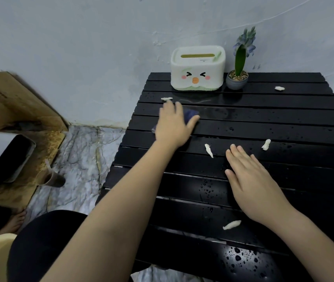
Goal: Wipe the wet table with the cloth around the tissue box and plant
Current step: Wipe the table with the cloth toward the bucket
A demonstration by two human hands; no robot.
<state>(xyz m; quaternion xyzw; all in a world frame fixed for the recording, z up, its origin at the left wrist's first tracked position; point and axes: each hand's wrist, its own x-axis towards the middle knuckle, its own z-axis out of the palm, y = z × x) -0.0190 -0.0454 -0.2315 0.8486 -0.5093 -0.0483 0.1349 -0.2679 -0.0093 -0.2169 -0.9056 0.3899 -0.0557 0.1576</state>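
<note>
Your left hand (172, 125) presses the cloth (190, 115) flat near the table (284, 127) left edge, before the tissue box (197, 68) and plant (239, 62). Right hand (249, 180) rests flat, fingers straight. Paper scraps (208, 150) lie scattered between.

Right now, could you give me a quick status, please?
Left hand pressing cloth on slatted table. Right hand flat, empty. Tissue scraps ahead.
</note>
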